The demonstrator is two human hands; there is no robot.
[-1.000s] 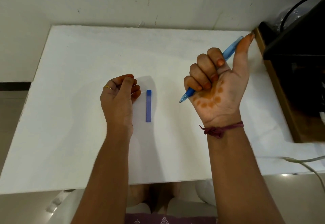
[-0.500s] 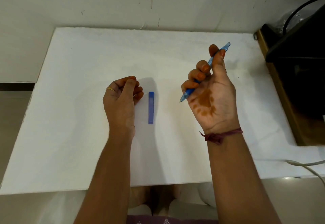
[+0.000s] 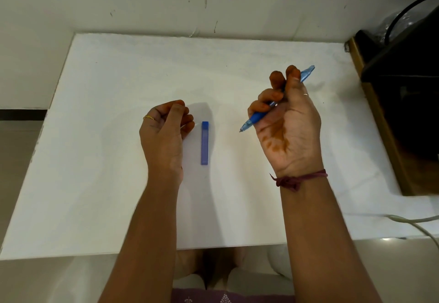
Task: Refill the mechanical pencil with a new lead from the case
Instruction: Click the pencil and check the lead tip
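Right hand (image 3: pixel 288 122) has its grip wrapped around the blue mechanical pencil (image 3: pixel 275 103), palm up, raised over the right half of the white desk (image 3: pixel 95 184); tip points near-left, cap end pokes out far-right past the thumb. Left hand (image 3: pixel 165 131) rests on the desk, fingers curled, thumb pinched to forefinger. A thin pale sliver shows at the fingertips (possibly a lead, too fine to confirm), so what that grip holds I cannot tell. Blue lead case (image 3: pixel 204 143) lies flat between the hands, just beside the left hand, long axis running near to far; open or capped is unclear.

Step, by my reading: pencil in hand, lead not yet in. Next move calls for bringing the hands together and lining the lead up with the pencil's opening, a fine, light-pressure alignment since lead would snap easily.
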